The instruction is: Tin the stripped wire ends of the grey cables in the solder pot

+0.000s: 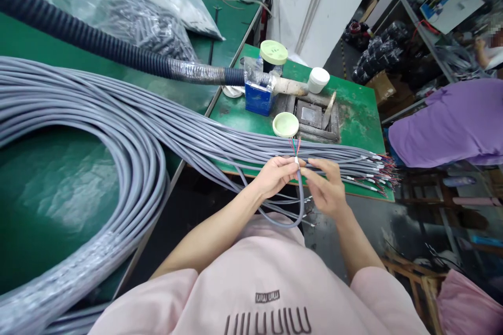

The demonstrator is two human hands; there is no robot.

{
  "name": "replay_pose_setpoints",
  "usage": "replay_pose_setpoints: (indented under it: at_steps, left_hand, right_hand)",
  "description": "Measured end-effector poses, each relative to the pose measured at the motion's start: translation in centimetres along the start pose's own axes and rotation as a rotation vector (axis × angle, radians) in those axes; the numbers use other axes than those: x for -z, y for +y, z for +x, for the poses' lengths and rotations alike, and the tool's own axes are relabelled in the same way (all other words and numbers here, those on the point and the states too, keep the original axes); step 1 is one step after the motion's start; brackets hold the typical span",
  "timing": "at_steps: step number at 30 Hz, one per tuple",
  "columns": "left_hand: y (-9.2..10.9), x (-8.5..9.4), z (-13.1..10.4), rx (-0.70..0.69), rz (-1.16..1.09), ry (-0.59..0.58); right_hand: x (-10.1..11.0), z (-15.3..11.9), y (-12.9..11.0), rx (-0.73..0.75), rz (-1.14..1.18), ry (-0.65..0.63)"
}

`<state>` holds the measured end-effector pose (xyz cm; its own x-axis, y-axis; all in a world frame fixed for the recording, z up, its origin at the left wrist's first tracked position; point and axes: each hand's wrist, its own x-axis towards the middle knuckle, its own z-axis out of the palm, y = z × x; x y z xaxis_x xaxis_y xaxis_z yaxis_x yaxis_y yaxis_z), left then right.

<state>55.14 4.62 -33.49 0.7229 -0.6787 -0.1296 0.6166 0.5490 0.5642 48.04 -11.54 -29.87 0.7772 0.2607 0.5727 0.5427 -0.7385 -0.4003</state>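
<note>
My left hand (278,174) is closed, pinching a grey cable (301,193) just below its stripped end. Thin coloured wires (295,145), red, green and dark ones among them, fan upward from a white band (297,160) on that cable. From there the cable loops down in front of my body. Close on the right side of the band is my right hand (326,184), its fingers apart and partly stretched out; whether a fingertip touches the cable is unclear. Behind both hands lies a thick bundle of grey cables (243,140), with stripped, white-banded ends (377,170) at the right.
A black corrugated hose (129,52) reaches over the bench to a blue box (259,98). Near it are a square metal solder pot (312,114), a light-green lid (285,124), a green-lidded jar (274,52) and a white tub (318,79). A person in purple (451,120) is at right.
</note>
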Motion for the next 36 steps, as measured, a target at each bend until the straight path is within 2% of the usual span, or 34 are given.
replay_pose_setpoints:
  at_steps: [2, 4, 6, 8, 10, 12, 13, 15, 18, 21, 28, 36]
  left_hand:
    - [0.1, -0.1, 0.0, -0.013, 0.013, 0.003]
    - [0.4, -0.3, -0.1, -0.045, 0.062, -0.003]
    - [1.1, -0.6, -0.6, -0.118, 0.177, 0.000]
    - [2.5, -0.9, -1.2, -0.256, 0.374, 0.044]
    - [4.2, -0.7, -1.8, -0.490, 0.637, 0.158]
    - [6.0, 0.0, -2.1, -0.758, 0.909, 0.322]
    - [6.7, 0.7, -2.1, -0.859, 1.034, 0.404]
    - [7.7, 2.3, -1.7, -0.954, 1.240, 0.539]
    - [8.1, 4.5, -0.8, -0.940, 1.425, 0.639]
    - [7.7, 5.5, -0.2, -0.908, 1.481, 0.648]
    - [7.4, 5.2, -0.2, -0.843, 1.491, 0.655]
    - [7.3, 5.3, -0.1, -0.819, 1.523, 0.657]
  right_hand:
    - [-0.4, 0.0, 0.1, 0.119, -0.075, -0.081]
    - [-0.4, 0.5, 0.5, 0.183, -0.135, -0.080]
    - [0.4, 1.4, 1.4, 0.177, -0.193, 0.005]
    - [1.6, 2.7, 2.7, 0.113, -0.235, 0.143]
    - [2.9, 4.1, 4.0, 0.000, -0.254, 0.294]
    - [3.7, 5.6, 4.9, -0.118, -0.238, 0.395]
    - [3.7, 6.3, 5.1, -0.158, -0.212, 0.411]
    - [3.2, 7.7, 5.1, -0.185, -0.141, 0.383]
    - [1.2, 9.6, 4.6, -0.169, -0.066, 0.268]
    - [-0.8, 11.1, 4.7, -0.185, -0.046, 0.174]
    - [-3.0, 13.3, 6.9, -0.153, -0.093, 0.022]
    - [-4.3, 14.0, 7.1, -0.095, -0.157, -0.048]
